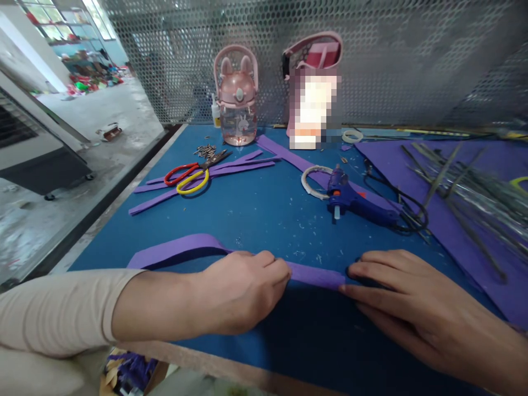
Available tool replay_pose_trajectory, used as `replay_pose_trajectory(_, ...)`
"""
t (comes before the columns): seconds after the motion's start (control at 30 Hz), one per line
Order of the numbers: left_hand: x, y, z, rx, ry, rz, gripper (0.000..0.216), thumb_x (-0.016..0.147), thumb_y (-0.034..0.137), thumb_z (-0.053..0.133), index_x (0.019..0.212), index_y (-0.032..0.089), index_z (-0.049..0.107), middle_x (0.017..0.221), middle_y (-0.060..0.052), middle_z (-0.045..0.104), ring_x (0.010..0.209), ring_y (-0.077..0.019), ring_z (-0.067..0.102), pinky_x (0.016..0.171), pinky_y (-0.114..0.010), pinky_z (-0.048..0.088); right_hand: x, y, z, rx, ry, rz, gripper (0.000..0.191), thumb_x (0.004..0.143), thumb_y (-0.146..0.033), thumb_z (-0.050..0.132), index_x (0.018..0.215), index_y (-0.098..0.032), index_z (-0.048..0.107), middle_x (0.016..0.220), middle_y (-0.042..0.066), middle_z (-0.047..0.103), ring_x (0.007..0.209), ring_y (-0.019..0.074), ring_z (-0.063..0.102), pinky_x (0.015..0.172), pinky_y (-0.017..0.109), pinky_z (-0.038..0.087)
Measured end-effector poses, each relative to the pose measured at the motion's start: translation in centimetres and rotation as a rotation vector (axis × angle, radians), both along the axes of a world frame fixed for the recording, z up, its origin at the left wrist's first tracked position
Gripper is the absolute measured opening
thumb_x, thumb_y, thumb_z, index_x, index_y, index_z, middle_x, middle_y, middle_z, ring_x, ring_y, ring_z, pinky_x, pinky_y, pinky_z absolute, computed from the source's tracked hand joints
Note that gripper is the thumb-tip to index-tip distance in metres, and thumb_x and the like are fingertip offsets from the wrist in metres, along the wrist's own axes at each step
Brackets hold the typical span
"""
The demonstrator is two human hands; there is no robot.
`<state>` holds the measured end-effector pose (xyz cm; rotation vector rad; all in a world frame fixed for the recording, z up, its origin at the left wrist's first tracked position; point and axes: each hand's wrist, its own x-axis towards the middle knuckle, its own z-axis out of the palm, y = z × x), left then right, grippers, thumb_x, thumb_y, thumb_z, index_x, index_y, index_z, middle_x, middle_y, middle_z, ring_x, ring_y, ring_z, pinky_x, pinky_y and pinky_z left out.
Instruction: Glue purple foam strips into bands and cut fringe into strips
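Observation:
A long purple strip (pixel 315 276), which looks like felt or foam, lies across the near part of the blue table. My left hand (pixel 247 289) is closed around its middle, knuckles up. To the left of that hand the strip arches off the surface in a loose curve. My right hand (pixel 416 305) has its fingertips at the strip's right end, which appears pinched between them. Beyond my hands are scissors (pixel 198 172) with one red and one yellow handle, resting over several narrow purple strips (pixel 239 169).
A blue glue gun (pixel 357 201) lies by a white tape roll (pixel 307 181) and another purple strip (pixel 289 154). At the right is a purple sheet (pixel 383 165) under wrapped stems. A pink bottle (pixel 239 110) and a pink-handled container (pixel 325 55) stand by the perforated panel.

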<state>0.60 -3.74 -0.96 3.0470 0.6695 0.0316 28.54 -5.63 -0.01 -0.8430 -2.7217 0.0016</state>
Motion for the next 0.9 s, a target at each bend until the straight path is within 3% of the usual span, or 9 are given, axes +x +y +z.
replay_pose_trajectory(0.07, 0.1, 0.0, 0.0, -0.032, -0.002, 0.019, 0.017, 0.09, 0.012, 0.039, 0.093, 0.015, 0.056, 0.09, -0.005, 0.058, 0.072, -0.0171, 0.051, 0.047, -0.029, 0.039, -0.9, 0.0, 0.1, -0.011, 0.007, -0.063, 0.012, 0.089, -0.026, 0.054, 0.092, -0.021, 0.065, 0.089, 0.007, 0.067, 0.082, 0.0221, 0.06, 0.071, 0.037, 0.046)
replay_pose_trajectory(0.23, 0.0, 0.0, -0.1, -0.03, -0.007, 0.016, 0.018, 0.092, 0.014, 0.038, 0.093, 0.016, 0.056, 0.093, -0.006, 0.059, 0.075, -0.0185, 0.053, 0.05, -0.029, 0.044, -4.2, 1.1, -0.5, 0.005, 0.001, -0.235, 0.04, 0.091, -0.05, 0.047, 0.101, -0.014, 0.062, 0.088, 0.012, 0.066, 0.075, 0.0244, 0.06, 0.062, 0.037, 0.046)
replay_pose_trajectory(0.43, -0.5, 0.3, 0.1, -0.033, -0.045, 0.033, 0.02, 0.093, 0.015, 0.04, 0.107, 0.015, 0.053, 0.092, -0.006, 0.061, 0.077, -0.019, 0.058, 0.064, -0.032, 0.052, -5.4, 1.8, -0.5, -0.238, -0.072, -0.376, 0.016, 0.084, -0.038, 0.06, 0.086, -0.022, 0.059, 0.073, 0.003, 0.066, 0.063, 0.0217, 0.061, 0.053, 0.031, 0.042)
replay_pose_trajectory(0.57, -0.4, 0.9, 0.4, -0.097, -0.127, 0.164, 0.028, 0.095, 0.018, 0.04, 0.123, 0.017, 0.045, 0.099, -0.005, 0.061, 0.081, -0.0163, 0.061, 0.069, -0.029, 0.052, -5.6, 1.6, 0.1, -0.352, -0.13, -0.357, 0.015, 0.088, -0.031, 0.054, 0.075, -0.023, 0.057, 0.067, 0.001, 0.064, 0.059, 0.0193, 0.059, 0.052, 0.03, 0.04)
replay_pose_trajectory(0.67, -0.7, 1.3, 1.0, -0.121, -0.173, 0.256, 0.039, 0.091, 0.027, 0.051, 0.127, 0.016, 0.041, 0.116, -0.01, 0.056, 0.091, -0.0188, 0.06, 0.075, -0.031, 0.052, -5.3, 1.5, 0.4, -0.201, -0.058, -0.172, 0.023, 0.092, -0.026, 0.046, 0.073, -0.021, 0.057, 0.071, 0.003, 0.062, 0.064, 0.0178, 0.055, 0.058, 0.031, 0.042)
replay_pose_trajectory(0.8, -2.2, 2.1, 2.2, -0.133, -0.129, 0.207, 0.029, 0.081, 0.036, 0.066, 0.096, 0.013, 0.055, 0.117, -0.013, 0.056, 0.108, -0.0276, 0.052, 0.091, -0.042, 0.046, -4.1, 1.6, 0.8, 0.097, 0.032, 0.004, 0.023, 0.091, -0.015, 0.043, 0.073, -0.02, 0.056, 0.076, 0.005, 0.061, 0.07, 0.0181, 0.053, 0.065, 0.034, 0.041)
replay_pose_trajectory(0.9, -3.3, 2.6, 2.7, -0.219, -0.12, 0.155, 0.013, 0.086, 0.027, 0.06, 0.084, 0.015, 0.055, 0.108, -0.01, 0.061, 0.104, -0.0232, 0.055, 0.09, -0.038, 0.045, -3.3, 1.7, 1.0, 0.155, 0.06, 0.024, 0.016, 0.087, -0.012, 0.047, 0.077, -0.021, 0.056, 0.08, 0.005, 0.062, 0.074, 0.0188, 0.055, 0.071, 0.036, 0.042)
